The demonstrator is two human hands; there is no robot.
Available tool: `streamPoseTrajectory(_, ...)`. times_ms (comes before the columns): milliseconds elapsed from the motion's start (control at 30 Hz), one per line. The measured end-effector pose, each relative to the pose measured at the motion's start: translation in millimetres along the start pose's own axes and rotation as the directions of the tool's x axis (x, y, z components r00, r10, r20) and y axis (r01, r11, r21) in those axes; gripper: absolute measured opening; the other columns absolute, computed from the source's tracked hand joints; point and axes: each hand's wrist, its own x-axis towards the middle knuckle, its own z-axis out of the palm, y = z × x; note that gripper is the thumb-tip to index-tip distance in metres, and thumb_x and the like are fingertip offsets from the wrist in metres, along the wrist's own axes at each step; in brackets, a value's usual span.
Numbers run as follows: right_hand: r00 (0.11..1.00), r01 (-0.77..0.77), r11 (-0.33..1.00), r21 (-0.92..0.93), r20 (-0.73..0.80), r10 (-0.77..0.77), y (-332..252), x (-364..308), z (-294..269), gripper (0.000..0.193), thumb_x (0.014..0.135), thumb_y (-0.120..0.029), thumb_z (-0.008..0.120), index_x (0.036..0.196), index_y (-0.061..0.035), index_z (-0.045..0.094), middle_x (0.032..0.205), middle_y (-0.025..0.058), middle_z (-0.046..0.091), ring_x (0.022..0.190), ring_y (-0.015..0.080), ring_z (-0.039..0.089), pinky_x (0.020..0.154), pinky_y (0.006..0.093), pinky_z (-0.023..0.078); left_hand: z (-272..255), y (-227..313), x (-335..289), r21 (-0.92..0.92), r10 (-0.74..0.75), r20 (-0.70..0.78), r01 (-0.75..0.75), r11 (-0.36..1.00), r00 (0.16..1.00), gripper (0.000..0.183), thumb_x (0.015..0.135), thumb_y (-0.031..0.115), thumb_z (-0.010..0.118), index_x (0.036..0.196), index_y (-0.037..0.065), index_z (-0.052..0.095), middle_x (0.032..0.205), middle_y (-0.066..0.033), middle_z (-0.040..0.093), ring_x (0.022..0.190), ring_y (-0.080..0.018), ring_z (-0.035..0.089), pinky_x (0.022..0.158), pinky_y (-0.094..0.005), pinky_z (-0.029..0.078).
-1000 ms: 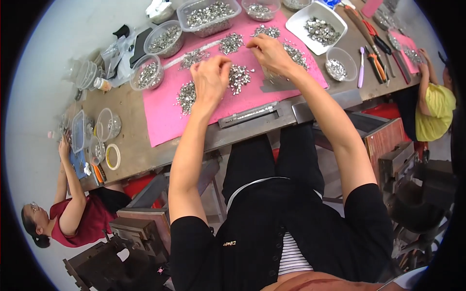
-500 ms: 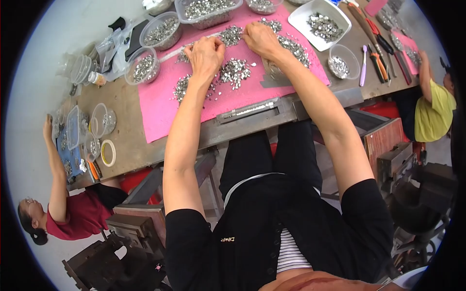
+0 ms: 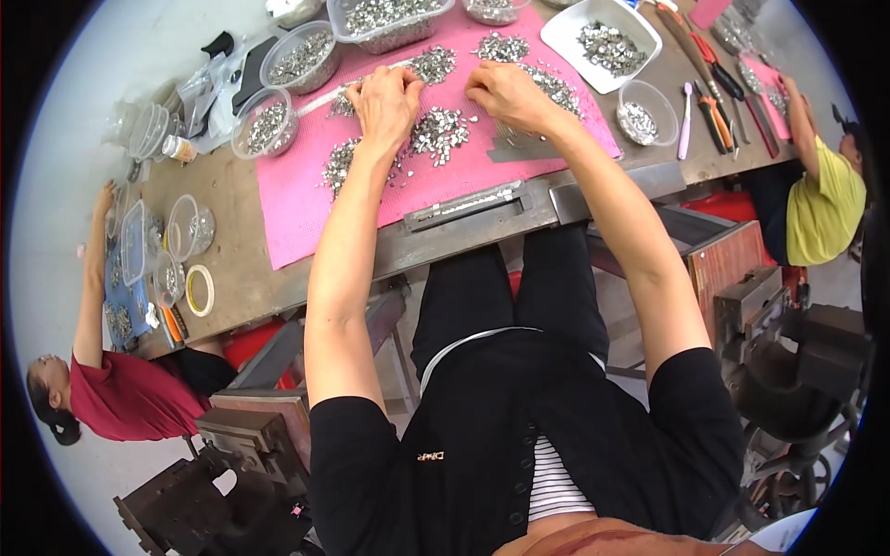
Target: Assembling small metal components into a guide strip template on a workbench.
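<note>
Several heaps of small shiny silver metal pieces [image 3: 441, 132] lie on a pink ribbed mat [image 3: 295, 208]. My left hand [image 3: 383, 104] is bent down over the left part of the mat. Its fingers are curled together, and what they hold, if anything, is hidden. To its right, beyond the middle heap, my right hand [image 3: 513, 94] hovers low with thumb and fingertips drawn together; no piece can be made out in them. The right hand is beside a heap of flatter pieces [image 3: 556, 88]. A thin pale strip [image 3: 324, 104] runs on the mat toward my left hand.
Clear tubs of metal pieces [image 3: 299, 65] line the mat's far left. A white square dish [image 3: 649, 42], small round tub [image 3: 674, 130], purple toothbrush [image 3: 685, 125] and pliers [image 3: 712, 116] are at right. Co-workers sit left [image 3: 139, 398] and right [image 3: 825, 204]. A metal ledge [image 3: 473, 206] edges the bench.
My right hand has drawn back toward me and slightly right, away from the far heaps. My left hand has stayed nearly in place. The view has shifted slightly. The left co-worker's arm has moved.
</note>
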Motion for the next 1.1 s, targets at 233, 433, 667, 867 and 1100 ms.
streamPoseTrajectory(233,0.997,-0.069,0.997,0.044,-0.018,0.07,-9,-8,1,0.014,0.086,-0.014,0.068,0.091,-0.0007,0.07,0.092,0.0163,0.066,0.091,0.0362,0.066,0.083,0.0454,0.053,-29,18,-10,-0.331,0.011,-0.029,-0.02,0.943,1.0,0.01,0.088,0.008,0.069,0.093,0.001,0.065,0.08,-0.0143,0.07,0.071,-0.0262,0.068,0.065,-0.0371,0.053)
streamPoseTrajectory(433,0.99,-0.006,0.987,-0.158,-0.142,-0.017,-4,-1,16,0.013,0.083,-0.013,0.065,0.083,0.0001,0.065,0.085,0.0175,0.063,0.082,0.039,0.064,0.075,0.0472,0.052,-53,75,-63,-0.299,0.316,0.136,-0.265,0.917,0.939,0.01,0.081,0.004,0.068,0.086,0.003,0.059,0.081,-0.0122,0.062,0.082,-0.0331,0.06,0.081,-0.0432,0.045)
streamPoseTrajectory(667,0.987,0.017,0.999,-0.043,-0.158,-0.023,-36,-28,-7,0.014,0.085,-0.013,0.064,0.085,0.0016,0.064,0.084,0.0163,0.062,0.08,0.0347,0.064,0.073,0.0429,0.052,-51,73,-77,-0.339,0.376,0.174,-0.304,0.891,0.91,0.011,0.082,0.008,0.071,0.091,0.006,0.064,0.085,-0.0099,0.064,0.088,-0.0303,0.062,0.091,-0.0434,0.041)
streamPoseTrajectory(867,0.982,-0.077,0.876,0.476,-0.116,0.149,-69,-106,-20,0.014,0.089,-0.011,0.065,0.092,0.0028,0.064,0.088,0.0121,0.066,0.079,0.0231,0.066,0.073,0.0353,0.053,-45,72,-81,-0.34,0.25,0.196,-0.173,0.924,0.948,0.012,0.084,0.013,0.075,0.094,0.008,0.071,0.087,-0.0051,0.067,0.089,-0.0253,0.064,0.089,-0.0423,0.042)
streamPoseTrajectory(1100,0.97,-0.101,0.883,0.458,-0.152,0.189,-89,-132,0,0.008,0.092,-0.006,0.065,0.095,0.0016,0.064,0.099,0.0093,0.067,0.093,0.0201,0.064,0.085,0.0322,0.049,-47,74,-80,-0.301,0.246,0.159,-0.19,0.934,0.956,0.01,0.084,0.014,0.075,0.09,0.008,0.072,0.083,-0.0041,0.069,0.081,-0.0224,0.066,0.088,-0.0415,0.039)
